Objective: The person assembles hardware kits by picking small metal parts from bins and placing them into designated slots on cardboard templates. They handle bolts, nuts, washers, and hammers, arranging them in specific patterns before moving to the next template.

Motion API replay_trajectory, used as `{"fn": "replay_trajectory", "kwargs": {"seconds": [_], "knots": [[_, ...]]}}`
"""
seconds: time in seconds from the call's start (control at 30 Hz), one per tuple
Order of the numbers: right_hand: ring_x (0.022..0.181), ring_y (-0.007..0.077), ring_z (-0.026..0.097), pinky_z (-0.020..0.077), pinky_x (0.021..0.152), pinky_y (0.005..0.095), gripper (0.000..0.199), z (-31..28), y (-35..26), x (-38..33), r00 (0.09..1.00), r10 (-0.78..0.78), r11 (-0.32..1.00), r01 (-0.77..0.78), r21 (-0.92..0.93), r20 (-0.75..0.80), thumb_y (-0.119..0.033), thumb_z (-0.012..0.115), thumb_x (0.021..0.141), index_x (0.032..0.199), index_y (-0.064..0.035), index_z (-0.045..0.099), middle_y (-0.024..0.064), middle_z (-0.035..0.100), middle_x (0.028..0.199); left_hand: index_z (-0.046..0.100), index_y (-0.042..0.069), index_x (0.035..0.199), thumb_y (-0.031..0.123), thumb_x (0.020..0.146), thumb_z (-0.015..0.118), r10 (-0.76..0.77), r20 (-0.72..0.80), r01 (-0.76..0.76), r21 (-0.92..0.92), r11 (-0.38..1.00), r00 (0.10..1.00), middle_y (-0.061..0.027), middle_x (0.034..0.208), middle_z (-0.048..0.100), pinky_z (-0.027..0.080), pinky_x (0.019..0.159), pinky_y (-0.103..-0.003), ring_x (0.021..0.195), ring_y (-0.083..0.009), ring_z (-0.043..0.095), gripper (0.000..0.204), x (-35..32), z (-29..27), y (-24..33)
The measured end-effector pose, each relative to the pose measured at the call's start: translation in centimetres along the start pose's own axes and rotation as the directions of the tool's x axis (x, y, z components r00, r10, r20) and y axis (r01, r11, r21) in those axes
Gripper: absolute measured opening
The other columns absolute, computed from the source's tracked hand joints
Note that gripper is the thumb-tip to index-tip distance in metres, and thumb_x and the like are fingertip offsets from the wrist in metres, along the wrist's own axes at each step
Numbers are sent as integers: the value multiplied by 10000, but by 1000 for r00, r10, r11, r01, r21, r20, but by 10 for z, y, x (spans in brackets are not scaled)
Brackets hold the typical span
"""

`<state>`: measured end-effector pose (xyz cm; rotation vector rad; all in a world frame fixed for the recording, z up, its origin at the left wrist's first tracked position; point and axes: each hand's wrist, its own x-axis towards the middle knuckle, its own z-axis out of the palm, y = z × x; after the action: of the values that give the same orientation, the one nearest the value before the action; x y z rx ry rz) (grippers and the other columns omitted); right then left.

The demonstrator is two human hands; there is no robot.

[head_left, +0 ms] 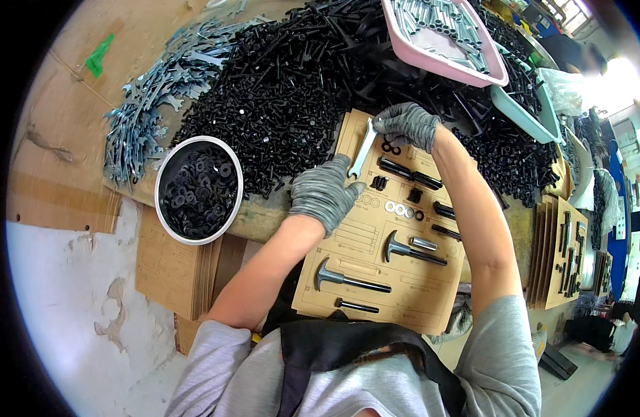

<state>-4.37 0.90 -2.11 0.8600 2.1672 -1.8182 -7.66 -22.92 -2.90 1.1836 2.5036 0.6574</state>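
Note:
A silver open-end wrench (362,151) lies slantwise over the top of a printed brown cardboard sheet (347,240). Curled at its upper end, my right hand (409,125) in a grey striped glove pinches it. My left hand (322,193), gloved alike, rests at the sheet's left edge; thumb and forefinger are apart, close to the wrench's lower jaw. On the sheet sit two hammer-shaped pieces (353,281), black bolts (396,167), small dark fasteners (379,183), silver and black washers (400,208), a silver sleeve (423,243) and black nuts (391,147).
Heaps of black bolts (271,104) and flat silver wrenches (143,115) cover the table beyond my hands. A white-rimmed bucket of black washers (238,198) stands left. A pink tray (466,78) with silver sleeves and a teal tray (525,124) are far right. Filled cardboard sheets (552,260) stand at right.

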Motion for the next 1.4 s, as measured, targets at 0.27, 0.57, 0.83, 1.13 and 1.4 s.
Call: {"fn": "replay_trajectory", "kwargs": {"seconds": [0.27, 0.57, 0.83, 1.13, 1.4], "knots": [[577, 123, 594, 500, 521, 264, 304, 14, 15, 12, 993, -57, 987, 40, -153, -106, -231, 821, 715, 921, -34, 715, 57, 683, 762, 607, 71, 896, 350, 811, 670, 12, -106, -3, 89, 996, 994, -142, 770, 647, 505, 642, -432, 700, -328, 638, 298, 4, 19, -2], [805, 216, 663, 524, 756, 325, 346, 34, 21, 7, 823, -508, 675, 197, -711, -254, -328, 771, 744, 970, -74, 708, 107, 702, 889, 626, 82, 903, 347, 808, 660, -28, -89, 41, 144, 989, 996, -131, 760, 666, 512, 683, -433, 722, -323, 652, 284, 7, 11, 4], [663, 132, 641, 522, 612, 292, 192, -34, 34, -154, 762, -396, 884, 166, -436, -512, -202, 704, 809, 930, -54, 699, 76, 679, 772, 628, 61, 1027, 433, 801, 677, -52, -21, 54, 105, 993, 998, -174, 885, 680, 512, 762, -394, 833, -325, 662, 438, 7, 6, 5], [844, 235, 675, 520, 786, 338, 191, -128, 225, -264, 475, -244, 849, -316, -423, -845, -123, 643, 816, 986, -50, 695, 139, 702, 942, 645, 29, 1001, 236, 873, 639, 159, -51, -166, -229, 959, 986, -155, 896, 690, 519, 753, -320, 807, -240, 671, 243, 1, 12, 44], [876, 293, 615, 483, 799, 399, 237, -131, 213, -195, 481, -509, 672, -295, -679, -713, -257, 680, 812, 968, -80, 679, 124, 650, 916, 671, 24, 1039, 237, 892, 626, 222, -40, -224, -294, 929, 974, -68, 884, 689, 504, 738, -290, 788, -123, 610, 262, 38, 15, 89]]}}
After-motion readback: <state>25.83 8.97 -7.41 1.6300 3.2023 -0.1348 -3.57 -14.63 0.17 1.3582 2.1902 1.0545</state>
